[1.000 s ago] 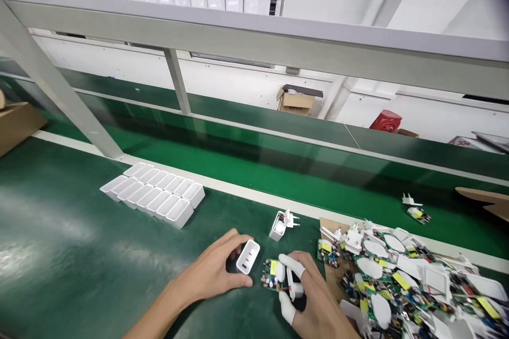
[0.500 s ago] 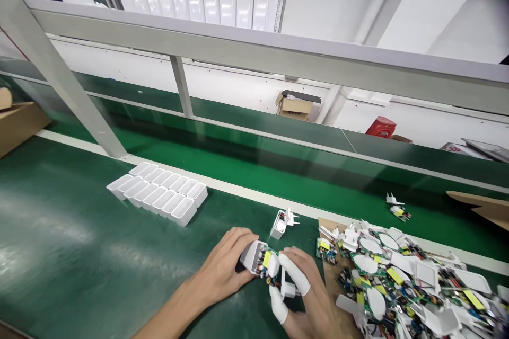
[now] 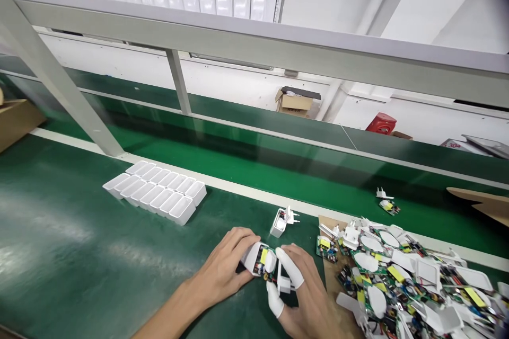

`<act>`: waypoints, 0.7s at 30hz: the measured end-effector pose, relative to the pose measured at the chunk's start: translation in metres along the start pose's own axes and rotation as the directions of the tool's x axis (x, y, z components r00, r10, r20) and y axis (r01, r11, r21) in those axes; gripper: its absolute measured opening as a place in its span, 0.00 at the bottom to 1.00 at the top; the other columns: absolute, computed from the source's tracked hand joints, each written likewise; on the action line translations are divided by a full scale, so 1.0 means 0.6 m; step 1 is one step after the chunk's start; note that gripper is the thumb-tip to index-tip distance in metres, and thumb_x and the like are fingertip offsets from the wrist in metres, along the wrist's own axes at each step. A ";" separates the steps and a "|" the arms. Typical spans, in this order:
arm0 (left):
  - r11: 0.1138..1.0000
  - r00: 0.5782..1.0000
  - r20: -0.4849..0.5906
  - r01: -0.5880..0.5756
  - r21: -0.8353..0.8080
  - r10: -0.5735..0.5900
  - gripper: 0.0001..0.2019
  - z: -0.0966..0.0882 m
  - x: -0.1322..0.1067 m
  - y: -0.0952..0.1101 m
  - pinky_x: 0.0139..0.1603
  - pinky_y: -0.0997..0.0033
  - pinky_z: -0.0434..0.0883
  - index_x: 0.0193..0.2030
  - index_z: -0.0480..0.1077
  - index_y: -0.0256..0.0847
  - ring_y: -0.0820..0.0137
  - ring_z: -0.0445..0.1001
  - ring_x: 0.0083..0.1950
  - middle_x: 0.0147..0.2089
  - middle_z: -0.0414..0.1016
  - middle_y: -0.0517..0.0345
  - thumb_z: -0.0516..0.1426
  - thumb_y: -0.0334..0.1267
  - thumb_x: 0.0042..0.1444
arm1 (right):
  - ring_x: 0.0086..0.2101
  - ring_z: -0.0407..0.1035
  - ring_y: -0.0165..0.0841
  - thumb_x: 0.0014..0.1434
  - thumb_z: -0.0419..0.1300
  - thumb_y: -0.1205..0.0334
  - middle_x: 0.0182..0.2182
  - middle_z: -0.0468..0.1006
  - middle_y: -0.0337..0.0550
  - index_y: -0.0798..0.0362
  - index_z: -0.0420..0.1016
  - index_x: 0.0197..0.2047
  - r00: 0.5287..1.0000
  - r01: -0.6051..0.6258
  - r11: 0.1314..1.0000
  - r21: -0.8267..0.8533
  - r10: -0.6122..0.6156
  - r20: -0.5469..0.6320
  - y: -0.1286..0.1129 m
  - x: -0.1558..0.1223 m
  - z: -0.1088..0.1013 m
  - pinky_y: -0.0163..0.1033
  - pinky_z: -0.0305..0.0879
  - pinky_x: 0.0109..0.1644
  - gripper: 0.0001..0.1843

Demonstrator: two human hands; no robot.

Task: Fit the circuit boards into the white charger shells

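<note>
My left hand [image 3: 230,257] is closed round a white plastic charger housing [image 3: 250,257], its open end facing right. A circuit board [image 3: 267,260] with a yellow-wrapped part and a white pad sits partly inside that end. My right hand [image 3: 304,286], with white covers on thumb and forefinger, grips the board and the white plug cover [image 3: 282,278] at its right end. Just beyond my hands stands another white housing [image 3: 279,223] with a board and a pronged plug cover sticking out of it.
Several empty white housings [image 3: 159,190] stand in two rows at left. To the right, a heap of circuit boards and plug covers [image 3: 397,275] lies on cardboard [image 3: 330,270]. One board [image 3: 388,206] lies on the green belt [image 3: 238,153] behind the pale strip.
My right hand has moved slightly left, and the circuit board sits deeper in the housing. My left hand has stayed nearly still. The loose board on the belt has shifted left.
</note>
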State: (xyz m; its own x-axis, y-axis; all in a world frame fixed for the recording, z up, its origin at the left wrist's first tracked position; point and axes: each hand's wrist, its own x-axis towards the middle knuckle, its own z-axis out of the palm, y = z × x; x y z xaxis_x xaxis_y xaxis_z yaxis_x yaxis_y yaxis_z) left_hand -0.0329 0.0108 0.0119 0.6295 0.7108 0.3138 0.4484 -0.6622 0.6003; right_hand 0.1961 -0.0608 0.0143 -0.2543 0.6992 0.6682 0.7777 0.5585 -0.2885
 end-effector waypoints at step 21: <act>1.000 0.999 -0.029 -0.027 0.005 0.028 0.26 0.009 0.003 -0.005 0.57 0.56 0.75 0.67 0.61 0.44 0.56 0.73 0.58 0.59 0.71 0.46 0.65 0.37 0.67 | 0.62 0.70 0.50 0.69 0.58 0.66 0.58 0.78 0.56 0.57 0.61 0.71 0.995 -0.063 0.998 -0.007 0.064 0.075 0.005 -0.012 -0.004 0.60 0.77 0.60 0.29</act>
State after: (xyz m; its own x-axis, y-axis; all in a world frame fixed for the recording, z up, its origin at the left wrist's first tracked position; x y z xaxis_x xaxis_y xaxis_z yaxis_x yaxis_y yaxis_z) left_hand -0.0296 0.0128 0.0070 0.6229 0.6989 0.3515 0.4340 -0.6826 0.5879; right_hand 0.2017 -0.0652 0.0101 -0.2469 0.7649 0.5950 0.7964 0.5099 -0.3251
